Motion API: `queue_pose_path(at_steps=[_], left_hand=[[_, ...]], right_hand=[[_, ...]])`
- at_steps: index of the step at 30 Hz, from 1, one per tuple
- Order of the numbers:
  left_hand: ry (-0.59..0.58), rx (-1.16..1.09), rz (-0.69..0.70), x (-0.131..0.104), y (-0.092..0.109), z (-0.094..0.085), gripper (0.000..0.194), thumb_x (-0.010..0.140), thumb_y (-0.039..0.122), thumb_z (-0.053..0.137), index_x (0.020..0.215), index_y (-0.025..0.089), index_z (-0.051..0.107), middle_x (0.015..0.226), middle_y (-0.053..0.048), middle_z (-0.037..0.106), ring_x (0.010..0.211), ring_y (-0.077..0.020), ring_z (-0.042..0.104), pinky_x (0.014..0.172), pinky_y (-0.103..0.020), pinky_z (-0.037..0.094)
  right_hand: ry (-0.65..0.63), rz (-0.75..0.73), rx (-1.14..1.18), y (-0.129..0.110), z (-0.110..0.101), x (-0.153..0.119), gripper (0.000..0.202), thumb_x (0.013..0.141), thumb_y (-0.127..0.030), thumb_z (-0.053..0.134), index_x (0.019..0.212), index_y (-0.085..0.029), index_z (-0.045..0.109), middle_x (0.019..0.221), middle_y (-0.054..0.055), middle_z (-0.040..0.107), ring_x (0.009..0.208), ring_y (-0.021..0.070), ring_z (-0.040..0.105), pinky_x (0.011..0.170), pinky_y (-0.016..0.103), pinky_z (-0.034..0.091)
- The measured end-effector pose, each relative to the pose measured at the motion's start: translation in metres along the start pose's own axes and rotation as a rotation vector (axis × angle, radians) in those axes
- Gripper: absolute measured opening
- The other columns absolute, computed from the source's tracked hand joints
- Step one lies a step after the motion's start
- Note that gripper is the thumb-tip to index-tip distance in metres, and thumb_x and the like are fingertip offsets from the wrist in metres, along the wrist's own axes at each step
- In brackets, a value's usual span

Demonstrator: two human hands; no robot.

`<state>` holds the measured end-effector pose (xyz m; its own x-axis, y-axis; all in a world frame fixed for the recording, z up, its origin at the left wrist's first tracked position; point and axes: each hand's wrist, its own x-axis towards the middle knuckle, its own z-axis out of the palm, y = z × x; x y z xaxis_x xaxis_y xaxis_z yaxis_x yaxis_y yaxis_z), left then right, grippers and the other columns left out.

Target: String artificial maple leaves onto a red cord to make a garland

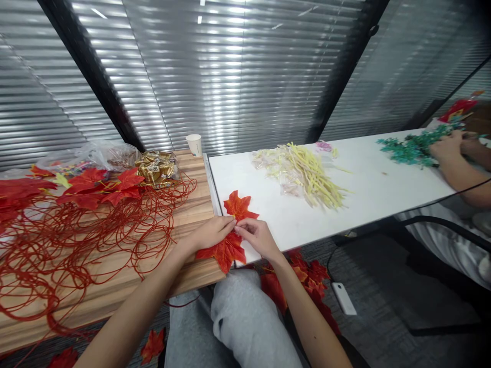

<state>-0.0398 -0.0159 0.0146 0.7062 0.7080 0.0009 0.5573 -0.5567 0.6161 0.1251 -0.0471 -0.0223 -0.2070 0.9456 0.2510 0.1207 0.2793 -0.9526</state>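
Where the wooden table meets the white table, two red-orange maple leaves lie under and beside my hands. One leaf points away from me, beyond my fingertips; the other leaf spreads toward the table's front edge. My left hand is closed at the point between the leaves, its fingertips pressed together. My right hand pinches at the same point, touching the left fingertips. What exactly the fingers hold there is too small to make out.
Tangled red cord, red leaves and a gold packet cover the left wooden table. A paper cup stands behind. Yellow strips lie on the white table; at the right, a person's hands touch green foliage.
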Motion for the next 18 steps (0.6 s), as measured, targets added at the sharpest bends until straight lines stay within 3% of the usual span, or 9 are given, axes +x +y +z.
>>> queue_pose_path(at_steps=[18], left_hand=[[0.006, 0.048, -0.014, -0.0007, -0.0010, -0.0003, 0.031, 0.091, 0.030, 0.025, 0.082, 0.015, 0.050, 0.081, -0.004, 0.058, 0.074, -0.0143, 0.053, 0.072, -0.026, 0.039]], right_hand=[[-0.007, -0.009, 0.020, 0.0031, 0.0002, 0.0005, 0.015, 0.078, -0.027, 0.055, 0.083, -0.016, 0.064, 0.073, 0.003, 0.063, 0.066, 0.0134, 0.056, 0.059, 0.024, 0.045]])
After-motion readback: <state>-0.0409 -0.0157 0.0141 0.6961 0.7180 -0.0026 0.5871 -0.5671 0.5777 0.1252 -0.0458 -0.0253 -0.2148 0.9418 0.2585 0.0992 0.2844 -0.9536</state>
